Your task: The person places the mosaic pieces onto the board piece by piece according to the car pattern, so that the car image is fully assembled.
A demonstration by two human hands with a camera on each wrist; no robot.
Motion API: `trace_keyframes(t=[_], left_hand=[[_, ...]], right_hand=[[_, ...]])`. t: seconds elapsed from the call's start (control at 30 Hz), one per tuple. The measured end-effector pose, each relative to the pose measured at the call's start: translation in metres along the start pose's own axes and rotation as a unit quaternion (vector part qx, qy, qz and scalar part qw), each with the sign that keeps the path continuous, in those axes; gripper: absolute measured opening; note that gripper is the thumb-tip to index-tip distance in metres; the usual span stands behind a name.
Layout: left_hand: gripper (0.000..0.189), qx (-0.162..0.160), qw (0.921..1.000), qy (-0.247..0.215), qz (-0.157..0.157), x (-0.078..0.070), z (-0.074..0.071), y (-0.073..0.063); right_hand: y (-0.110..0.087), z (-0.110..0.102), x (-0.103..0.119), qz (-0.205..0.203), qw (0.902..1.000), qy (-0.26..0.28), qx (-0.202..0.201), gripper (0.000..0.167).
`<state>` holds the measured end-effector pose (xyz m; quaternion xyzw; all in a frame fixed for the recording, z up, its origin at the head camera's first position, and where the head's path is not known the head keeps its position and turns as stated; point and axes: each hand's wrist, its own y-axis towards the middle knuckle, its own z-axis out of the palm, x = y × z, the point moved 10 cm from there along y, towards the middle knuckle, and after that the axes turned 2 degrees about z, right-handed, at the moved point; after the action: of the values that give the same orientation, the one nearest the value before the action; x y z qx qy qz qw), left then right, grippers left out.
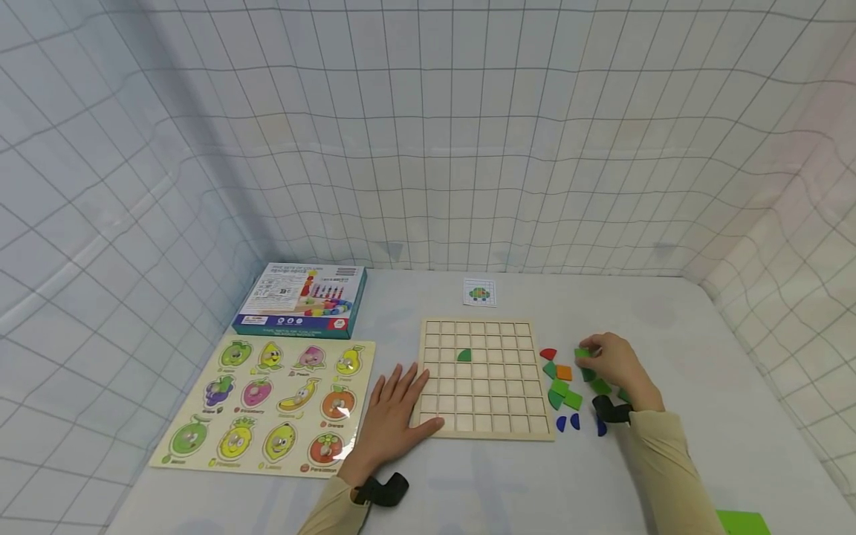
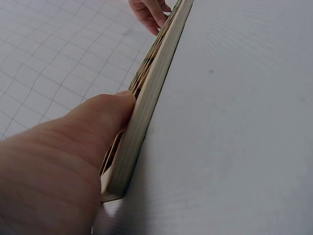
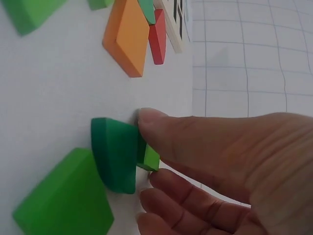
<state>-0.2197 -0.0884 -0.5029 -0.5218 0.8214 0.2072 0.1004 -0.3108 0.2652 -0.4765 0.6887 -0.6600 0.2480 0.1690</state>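
My left hand [image 1: 393, 420] rests with spread fingers on the left edge of a wooden grid board [image 1: 481, 436]; in the left wrist view its thumb [image 2: 110, 110] lies on the board's rim. One dark green quarter-circle piece [image 1: 464, 356] sits in a cell of the board. Right of the board, my right hand [image 1: 614, 362] pinches a light green square block [image 3: 149, 157] between thumb and fingers, low at the tabletop. A dark green quarter-circle block [image 3: 115, 154] lies right beside that block, and another light green block [image 3: 68, 196] is close by.
Between board and right hand lie an orange square [image 1: 564, 373], a red piece [image 1: 548, 354], several green pieces and blue half-circles [image 1: 575, 421]. A small pattern card [image 1: 479, 293] stands behind the board. On the left are a fruit puzzle board [image 1: 267, 409] and a box [image 1: 301, 297].
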Motion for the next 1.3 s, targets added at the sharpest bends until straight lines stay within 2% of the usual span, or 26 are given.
trace_keyframes(t=[0.47,0.67,1.07,1.3], left_hand=[[0.082,-0.004,1.0000,0.002,0.003,-0.001,-0.001,0.000],[0.082,-0.003,1.0000,0.000,0.003,-0.002,-0.002,0.000],[0.082,0.000,1.0000,0.000,0.002,-0.002,-0.002,-0.001],[0.081,-0.002,1.0000,0.003,0.002,-0.002,-0.003,0.000]], right_hand=[[0.004,0.004,0.001,0.025,0.9997,-0.001,0.006,0.025],[0.004,0.005,0.003,0.028,0.9993,-0.025,-0.001,0.026],[-0.003,0.002,0.011,0.000,0.9982,-0.045,-0.040,0.019],[-0.008,0.000,0.029,-0.037,0.9968,-0.041,-0.059,0.010]])
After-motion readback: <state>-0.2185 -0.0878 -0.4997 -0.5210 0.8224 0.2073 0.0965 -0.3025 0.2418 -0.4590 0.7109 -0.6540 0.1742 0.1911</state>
